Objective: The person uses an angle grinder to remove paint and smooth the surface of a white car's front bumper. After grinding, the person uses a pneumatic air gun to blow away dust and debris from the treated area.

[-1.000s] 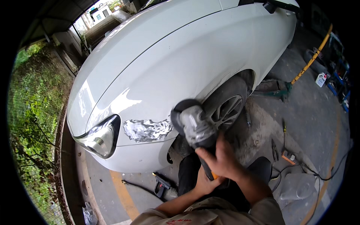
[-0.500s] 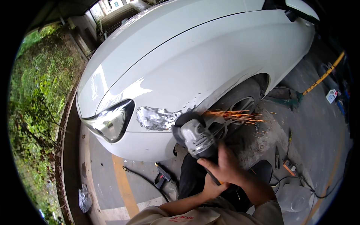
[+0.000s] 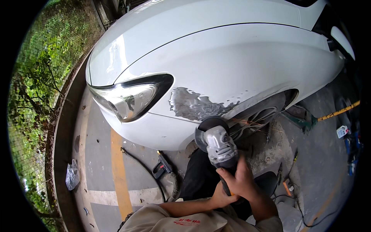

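Observation:
Both hands are wrapped round a grey and black angle grinder [image 3: 221,145]. My right hand [image 3: 244,179] grips its body just behind the grey head. Lower down, my left hand [image 3: 223,196] closes round the rear part, much of it hidden by the hands. The grinder's dark disc [image 3: 201,135] is at the lower right edge of a bare, shiny metal patch [image 3: 191,105] on the white car [image 3: 232,62]; exact contact cannot be made out. Faint orange sparks [image 3: 249,122] fly rightward across the wheel [image 3: 259,120]. The headlight [image 3: 133,98] lies left of the patch.
A spray-type gun [image 3: 162,166] and a black hose [image 3: 141,166] lie on the floor to the left. Pliers [image 3: 279,173], a screwdriver [image 3: 296,155] and a cable [image 3: 299,210] lie to the right. Near the wheel is a green jack with a yellow handle [image 3: 338,111]. A low wall [image 3: 63,116] runs along the left.
The spark stream has shrunk from a thick, bright fan to a few thin streaks. The view has shifted, with the car's patch and the grinder appearing farther right. Both hands keep their hold.

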{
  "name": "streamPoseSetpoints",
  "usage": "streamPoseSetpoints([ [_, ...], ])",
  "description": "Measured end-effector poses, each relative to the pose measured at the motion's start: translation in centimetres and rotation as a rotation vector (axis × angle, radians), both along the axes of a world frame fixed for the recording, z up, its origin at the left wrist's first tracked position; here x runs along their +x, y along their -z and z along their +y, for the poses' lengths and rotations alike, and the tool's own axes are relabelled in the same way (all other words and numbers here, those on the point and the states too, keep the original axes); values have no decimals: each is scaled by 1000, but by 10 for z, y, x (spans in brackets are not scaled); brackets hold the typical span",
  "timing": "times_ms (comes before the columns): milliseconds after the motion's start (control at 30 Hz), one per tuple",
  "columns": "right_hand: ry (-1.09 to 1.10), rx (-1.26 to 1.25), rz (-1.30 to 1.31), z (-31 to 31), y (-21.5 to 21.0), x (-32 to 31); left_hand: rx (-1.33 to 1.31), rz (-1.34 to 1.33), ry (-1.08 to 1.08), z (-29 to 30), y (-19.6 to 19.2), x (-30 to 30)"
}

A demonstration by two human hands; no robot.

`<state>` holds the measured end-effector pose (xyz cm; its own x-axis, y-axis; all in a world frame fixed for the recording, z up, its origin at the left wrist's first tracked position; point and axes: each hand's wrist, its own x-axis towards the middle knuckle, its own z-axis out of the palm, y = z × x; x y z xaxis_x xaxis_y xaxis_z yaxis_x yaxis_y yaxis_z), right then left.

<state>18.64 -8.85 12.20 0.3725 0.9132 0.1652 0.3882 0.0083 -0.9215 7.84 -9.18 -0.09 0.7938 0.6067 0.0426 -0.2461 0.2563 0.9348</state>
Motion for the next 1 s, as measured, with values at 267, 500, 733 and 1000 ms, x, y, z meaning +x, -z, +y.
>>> streamPoseSetpoints([
  [267, -4, -57, -90, -4, 11, -5, 4, 54, -19, -11, 6, -8],
  [500, -45, -77, -97, 6, 5, -11, 48, 42, -49, -2, 4, -15],
  [733, -33, -93, -8, 4, 2, -12, 57, 57, -48, -3, 4, -15],
  [1000, -13, 4, -154, 5, 7, -10, 69, 71, -41, 2, 1, -16],
])
